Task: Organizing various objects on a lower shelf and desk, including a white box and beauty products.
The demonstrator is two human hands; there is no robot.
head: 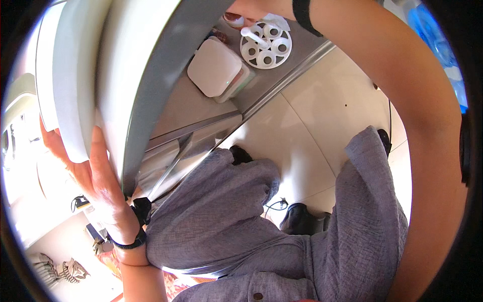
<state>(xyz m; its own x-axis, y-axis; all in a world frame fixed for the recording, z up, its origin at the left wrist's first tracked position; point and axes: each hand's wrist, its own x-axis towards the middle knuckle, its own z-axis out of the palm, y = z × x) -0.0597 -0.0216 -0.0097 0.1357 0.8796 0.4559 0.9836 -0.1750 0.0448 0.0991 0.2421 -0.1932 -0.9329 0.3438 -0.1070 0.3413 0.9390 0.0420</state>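
Observation:
At the left, my left hand point(100, 177) grips the lower edge of a tall white door panel point(124, 75), thumb on one face and fingers around the other. The panel has a grey border and looks like an appliance door. My right arm curves around the right side to the top, where my right hand point(251, 8) is cut off by the frame, its fingers mostly hidden. Just below it is a round white plastic egg rack point(267, 59) with ring-shaped holders and a central handle. A small brown-and-white rounded item point(234, 19) lies against the hand.
A container with a white square lid point(214, 67) stands on the grey surface beside the rack. A metal strip point(290, 75) edges that surface, with clear plastic bins point(205, 134) below. Underfoot is a tiled floor point(302, 124) with a black cable point(277, 205). Blue plastic point(432, 34) shows at upper right.

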